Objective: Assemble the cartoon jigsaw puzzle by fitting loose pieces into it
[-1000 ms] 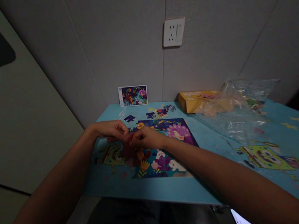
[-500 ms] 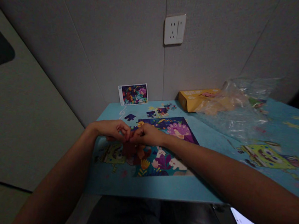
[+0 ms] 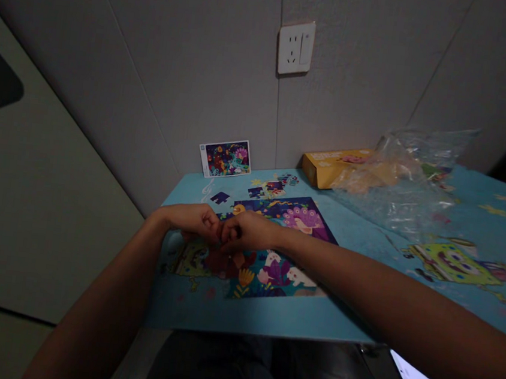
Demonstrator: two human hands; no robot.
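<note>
Fingertips (image 3: pixel 217 234) of left hand (image 3: pixel 191 219) and right hand (image 3: pixel 252 231) pinched together, any piece between them too dark to tell, over left side of colourful part-built cardboard jigsaw (image 3: pixel 302 219), loose dark puzzle pieces (image 3: pixel 272 188) at 12 o'clock, yellow cardboard box (image 3: pixel 327 168) at 2 o'clock

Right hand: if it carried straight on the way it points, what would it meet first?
The left hand. The right hand points across the puzzle toward it, and their curled fingertips look touching or nearly so; the dim light hides whether a piece sits between them.
</note>
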